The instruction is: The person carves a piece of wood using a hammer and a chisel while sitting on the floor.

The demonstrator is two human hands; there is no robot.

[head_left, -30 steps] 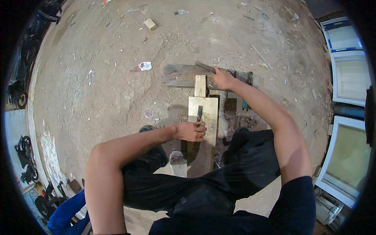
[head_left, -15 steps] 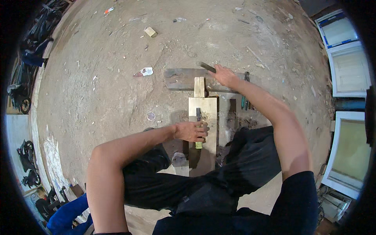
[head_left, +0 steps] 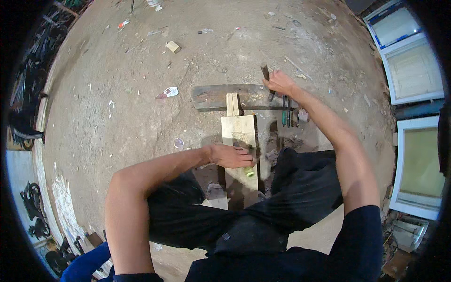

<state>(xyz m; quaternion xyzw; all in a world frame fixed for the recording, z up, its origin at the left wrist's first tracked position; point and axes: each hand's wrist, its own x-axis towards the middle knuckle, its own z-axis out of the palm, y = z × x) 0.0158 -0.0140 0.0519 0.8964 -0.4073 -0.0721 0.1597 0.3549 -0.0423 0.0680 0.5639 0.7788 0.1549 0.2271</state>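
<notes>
My left hand [head_left: 229,155] is closed around a chisel with a yellowish handle [head_left: 249,171], lying over a pale wooden plank [head_left: 234,123] between my knees; its blade is mostly hidden. Beyond the plank's far end, short pale wood pieces [head_left: 232,104] rest on a weathered dark board [head_left: 209,97]. At upper right, my right hand [head_left: 281,83] grips a dark bar-like tool [head_left: 264,71], now steeply angled above the board's right part. Below it, several slim tools [head_left: 287,113], some green-handled, lie beside the board.
White-framed window panels [head_left: 394,188] stand along the right edge. Dark clutter [head_left: 30,84] and a pale panel [head_left: 21,169] line the left. Blue cloth [head_left: 84,268] is at lower left. A small wood block [head_left: 173,46] and scattered debris lie on the dusty floor [head_left: 117,117].
My right hand has moved up and slightly right, tipping the dark bar steeper. The chisel under my left hand has turned, its handle end shifting right. The camera view has shifted slightly.
</notes>
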